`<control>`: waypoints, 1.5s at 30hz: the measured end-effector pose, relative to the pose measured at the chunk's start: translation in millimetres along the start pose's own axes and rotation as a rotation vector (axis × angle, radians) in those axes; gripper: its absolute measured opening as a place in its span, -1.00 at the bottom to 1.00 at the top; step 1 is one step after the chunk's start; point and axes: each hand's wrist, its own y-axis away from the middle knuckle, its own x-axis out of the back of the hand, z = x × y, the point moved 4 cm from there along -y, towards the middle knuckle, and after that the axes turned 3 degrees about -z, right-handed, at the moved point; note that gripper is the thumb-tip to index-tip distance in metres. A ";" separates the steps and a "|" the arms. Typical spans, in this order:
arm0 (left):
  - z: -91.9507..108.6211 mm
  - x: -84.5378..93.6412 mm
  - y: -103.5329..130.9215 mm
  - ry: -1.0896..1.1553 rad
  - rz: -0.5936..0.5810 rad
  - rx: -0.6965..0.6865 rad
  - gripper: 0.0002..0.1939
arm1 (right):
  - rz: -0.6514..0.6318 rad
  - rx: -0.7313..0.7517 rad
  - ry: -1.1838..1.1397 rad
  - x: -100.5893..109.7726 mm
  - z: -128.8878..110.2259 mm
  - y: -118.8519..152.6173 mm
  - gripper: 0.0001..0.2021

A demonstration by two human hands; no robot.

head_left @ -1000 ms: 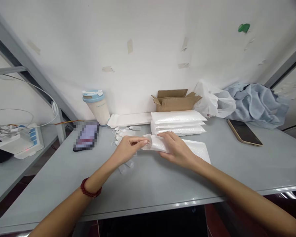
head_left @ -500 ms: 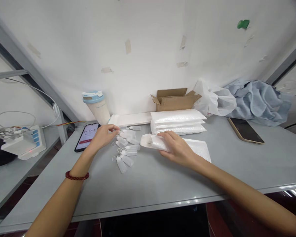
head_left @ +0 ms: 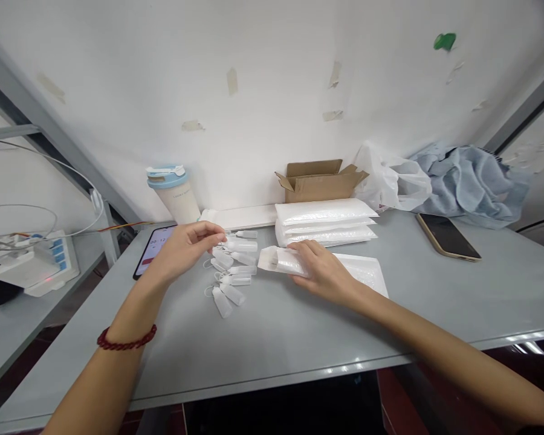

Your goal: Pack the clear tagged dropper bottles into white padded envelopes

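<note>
Several small translucent bottles (head_left: 233, 293) with looped caps lie on the grey table. My left hand (head_left: 188, 248), at their upper left, has thumb and forefinger pinched on the cap end of one small bottle (head_left: 242, 244). My right hand (head_left: 320, 269) is wrapped round a white bubble mailer (head_left: 288, 262), whose open end points left toward the bottles. Under and beyond that hand lies another white bubble mailer part (head_left: 367, 272); whether it is the same piece is hidden. A stack of white bubble mailers (head_left: 326, 220) lies just behind.
At the back stand a blue-lidded cup (head_left: 176, 196), an open cardboard box (head_left: 321, 184), a plastic bag (head_left: 390, 181) and blue cloth (head_left: 476, 184). One phone (head_left: 448, 237) lies right; another phone (head_left: 149, 251) is partly behind my left hand. A power strip (head_left: 57, 266) sits far left.
My left hand has moved slightly right, and the bottle at its fingertips now lies straighter and more visible. My right hand keeps its hold on the mailer. The view has shifted slightly.
</note>
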 end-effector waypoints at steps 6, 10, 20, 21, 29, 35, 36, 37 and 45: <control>2.8 -34.2 1.6 0.043 -0.193 -0.033 -0.79 | 0.010 0.013 -0.003 -2.6 -0.4 0.5 -0.48; 5.2 -55.9 5.8 0.073 -0.252 -0.088 -0.79 | 0.016 0.059 -0.026 -2.2 -6.2 2.3 -0.50; 14.5 -80.3 18.2 0.225 -0.281 -0.172 -0.78 | 0.041 0.118 -0.035 2.2 -13.7 4.4 -0.53; 10.1 -72.5 14.0 0.244 -0.214 -0.151 -0.78 | 0.045 0.108 -0.032 2.9 -12.7 4.1 -0.52; -61.0 -12.8 -28.2 -0.360 0.176 -0.016 -0.67 | 0.048 0.062 -0.016 2.6 -6.8 2.9 -0.52; -77.9 -20.2 -35.2 -0.403 0.110 -0.059 -0.69 | 0.049 0.053 0.005 2.5 -4.9 2.4 -0.52; -76.2 -19.3 -34.8 -0.404 0.112 -0.059 -0.71 | 0.048 0.052 0.004 2.5 -4.8 2.3 -0.53; -73.8 -17.6 -34.2 -0.395 0.104 -0.056 -0.72 | 0.047 0.050 0.003 2.5 -4.7 2.2 -0.53; -35.9 5.9 -16.3 -0.022 -0.060 0.032 -0.80 | 0.042 0.021 -0.005 1.3 -0.7 0.9 -0.53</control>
